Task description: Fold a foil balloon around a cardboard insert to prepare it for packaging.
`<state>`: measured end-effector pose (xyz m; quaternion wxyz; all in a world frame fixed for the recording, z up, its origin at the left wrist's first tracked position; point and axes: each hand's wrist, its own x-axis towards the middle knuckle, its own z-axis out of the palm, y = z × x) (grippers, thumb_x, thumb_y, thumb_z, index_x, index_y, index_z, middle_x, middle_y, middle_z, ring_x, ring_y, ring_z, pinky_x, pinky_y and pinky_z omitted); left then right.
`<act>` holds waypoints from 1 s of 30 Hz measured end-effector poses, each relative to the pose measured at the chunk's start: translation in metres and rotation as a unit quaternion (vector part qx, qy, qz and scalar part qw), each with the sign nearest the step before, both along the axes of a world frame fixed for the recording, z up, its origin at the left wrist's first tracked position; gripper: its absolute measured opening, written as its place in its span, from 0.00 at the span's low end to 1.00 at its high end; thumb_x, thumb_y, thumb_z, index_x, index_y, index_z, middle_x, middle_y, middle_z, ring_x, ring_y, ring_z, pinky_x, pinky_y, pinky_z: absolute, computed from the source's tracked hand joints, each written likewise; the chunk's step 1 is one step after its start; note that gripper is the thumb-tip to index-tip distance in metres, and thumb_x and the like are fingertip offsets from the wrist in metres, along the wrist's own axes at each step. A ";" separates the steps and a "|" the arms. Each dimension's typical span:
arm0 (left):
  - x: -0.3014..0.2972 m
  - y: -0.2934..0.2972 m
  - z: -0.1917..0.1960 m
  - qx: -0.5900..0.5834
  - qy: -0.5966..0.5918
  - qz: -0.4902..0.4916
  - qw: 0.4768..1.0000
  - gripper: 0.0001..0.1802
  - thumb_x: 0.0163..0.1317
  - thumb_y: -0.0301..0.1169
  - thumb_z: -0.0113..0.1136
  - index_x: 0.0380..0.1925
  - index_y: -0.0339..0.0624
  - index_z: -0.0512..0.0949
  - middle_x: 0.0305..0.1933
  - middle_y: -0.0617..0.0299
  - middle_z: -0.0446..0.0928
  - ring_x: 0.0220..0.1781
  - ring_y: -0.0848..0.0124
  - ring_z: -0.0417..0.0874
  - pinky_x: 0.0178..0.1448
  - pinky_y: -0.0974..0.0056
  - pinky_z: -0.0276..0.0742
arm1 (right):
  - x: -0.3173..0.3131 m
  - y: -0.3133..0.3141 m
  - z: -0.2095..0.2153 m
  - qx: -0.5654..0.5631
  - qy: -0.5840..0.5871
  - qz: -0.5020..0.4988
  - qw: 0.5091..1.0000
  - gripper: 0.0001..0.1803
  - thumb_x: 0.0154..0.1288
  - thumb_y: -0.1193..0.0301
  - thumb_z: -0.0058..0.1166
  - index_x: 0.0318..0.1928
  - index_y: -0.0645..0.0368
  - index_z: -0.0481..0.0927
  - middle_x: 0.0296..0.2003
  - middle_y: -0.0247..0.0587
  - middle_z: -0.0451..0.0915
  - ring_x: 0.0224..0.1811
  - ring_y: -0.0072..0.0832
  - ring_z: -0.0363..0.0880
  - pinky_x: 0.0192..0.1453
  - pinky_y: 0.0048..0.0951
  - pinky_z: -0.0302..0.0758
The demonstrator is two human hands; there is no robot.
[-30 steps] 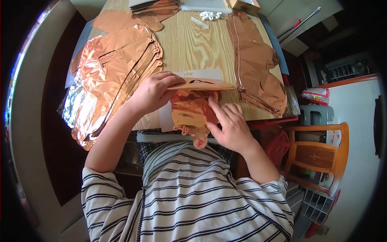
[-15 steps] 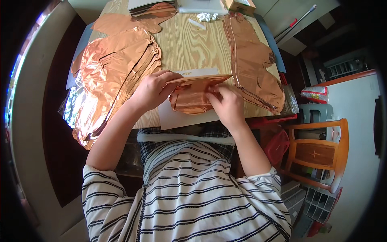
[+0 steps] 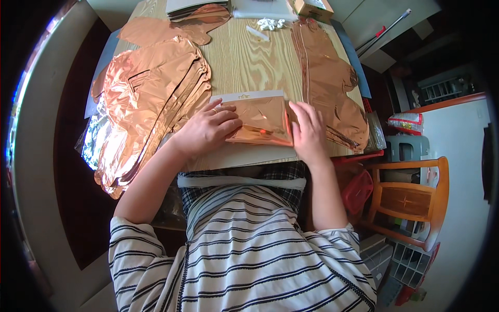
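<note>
A folded rose-gold foil sheet (image 3: 262, 118), probably a foil balloon, lies as a shiny rectangle on a white card (image 3: 234, 157) at the table's near edge. My left hand (image 3: 204, 130) rests on its left end, fingers slightly bent and laid over the foil, a ring on one finger. Beside the right edge of the foil is my right hand (image 3: 311, 130), its fingers stretched out and the thumb apart. A pile of flat rose-gold foil balloons (image 3: 150, 86) lies left of my left arm. More flat foil balloons (image 3: 330, 83) lie to the right.
Farther back on the wood-grain table (image 3: 249, 62) are a small white strip (image 3: 257, 34), a crumpled white bundle (image 3: 271, 24), a stack of cards (image 3: 182, 9) and a cardboard box (image 3: 313, 8). A wooden chair (image 3: 408, 200) stands right of the table.
The foil, earlier held raised and tilted with its lower part hanging open, now lies folded flat on the card. My left hand has come down onto it; my right hand has moved to its right edge.
</note>
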<state>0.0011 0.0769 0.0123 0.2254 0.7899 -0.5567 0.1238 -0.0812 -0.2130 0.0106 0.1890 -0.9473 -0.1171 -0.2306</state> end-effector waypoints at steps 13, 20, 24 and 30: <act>-0.011 0.017 0.015 0.063 0.063 0.001 0.996 0.50 0.53 0.66 0.67 0.65 0.38 0.73 0.66 0.45 0.72 0.73 0.47 0.69 0.78 0.40 0.59 | 0.035 0.022 -0.006 -0.064 0.153 0.103 0.981 0.36 0.77 0.51 0.46 0.75 0.61 0.62 0.76 0.54 0.60 0.80 0.50 0.54 0.81 0.53 0.48; -0.012 0.032 0.009 0.051 0.108 0.071 0.990 0.54 0.55 0.67 0.65 0.72 0.41 0.65 0.76 0.44 0.62 0.80 0.44 0.59 0.81 0.40 0.52 | 0.033 0.017 -0.013 -0.061 0.184 0.110 0.975 0.40 0.77 0.48 0.45 0.77 0.62 0.58 0.78 0.53 0.56 0.82 0.48 0.49 0.82 0.57 0.42; -0.012 0.021 0.014 0.037 0.125 0.055 0.990 0.53 0.61 0.68 0.57 0.75 0.41 0.62 0.79 0.42 0.58 0.82 0.44 0.55 0.82 0.40 0.47 | 0.032 0.017 -0.012 -0.059 0.193 0.109 0.973 0.41 0.77 0.47 0.44 0.78 0.62 0.57 0.79 0.53 0.54 0.82 0.47 0.47 0.82 0.58 0.40; -0.022 -0.009 0.004 0.078 0.072 0.108 0.988 0.50 0.68 0.66 0.49 0.78 0.41 0.57 0.82 0.41 0.51 0.84 0.45 0.49 0.84 0.43 0.42 | 0.028 0.020 -0.012 -0.069 0.207 0.111 0.969 0.40 0.78 0.49 0.43 0.79 0.61 0.54 0.80 0.54 0.49 0.84 0.46 0.44 0.83 0.57 0.37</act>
